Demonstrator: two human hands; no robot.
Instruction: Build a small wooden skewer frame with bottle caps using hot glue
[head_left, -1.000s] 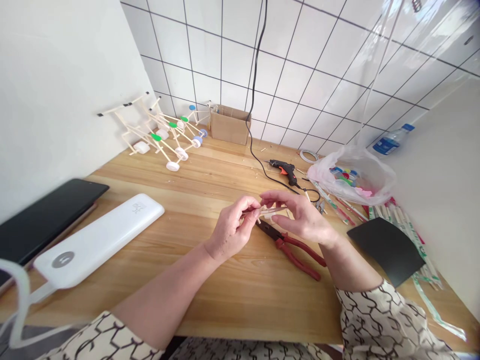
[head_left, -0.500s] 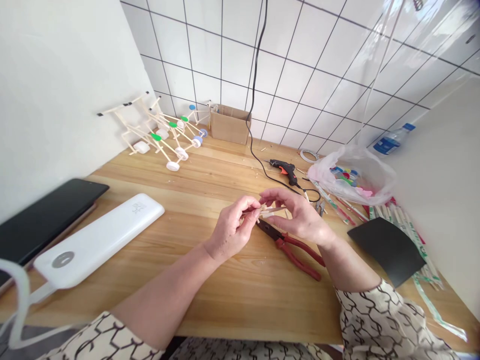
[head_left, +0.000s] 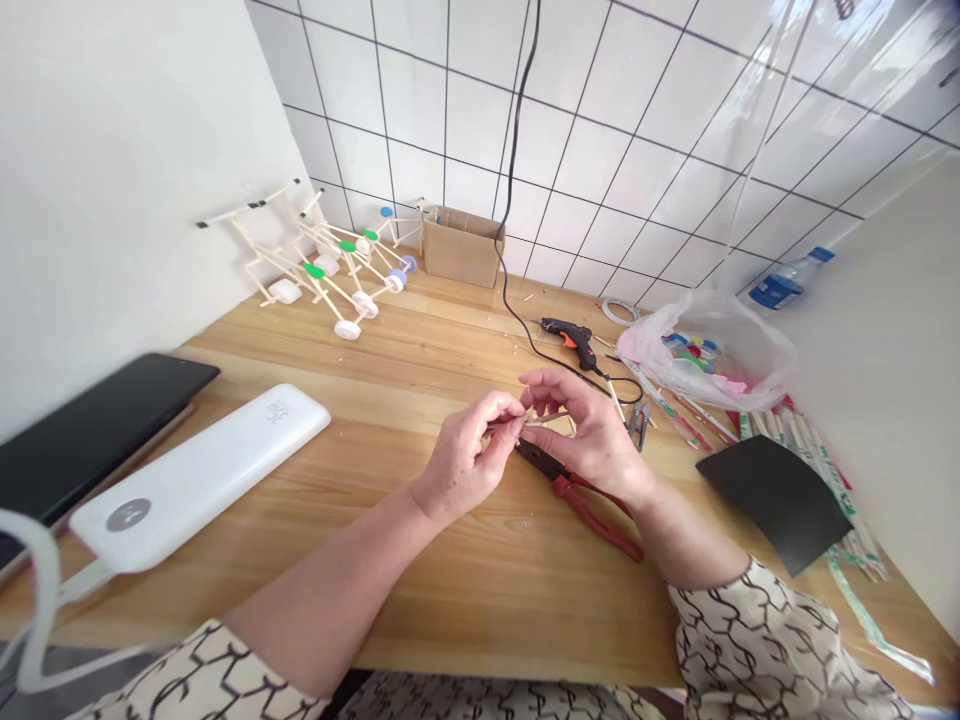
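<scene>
We find both hands raised just above the middle of the bench (head_left: pixel 450 600). The left hand (head_left: pixel 461 460) and right hand (head_left: pixel 592 430) each have fingers pinched together on a short bundle of thin wooden sticks (head_left: pixel 541 419), held level between them. Red-handled pliers (head_left: pixel 581 490) lie beneath, unused. A glue gun (head_left: pixel 570 338) rests toward the far edge. Finished stick-and-cap models (head_left: pixel 330 270) stand at the far left corner. We judge this piece at an early stage: sticks held, nothing yet joined to them.

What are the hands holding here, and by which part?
A thin wooden stick, pinched between the fingertips of the left hand and right hand, one grip toward each end.
</scene>
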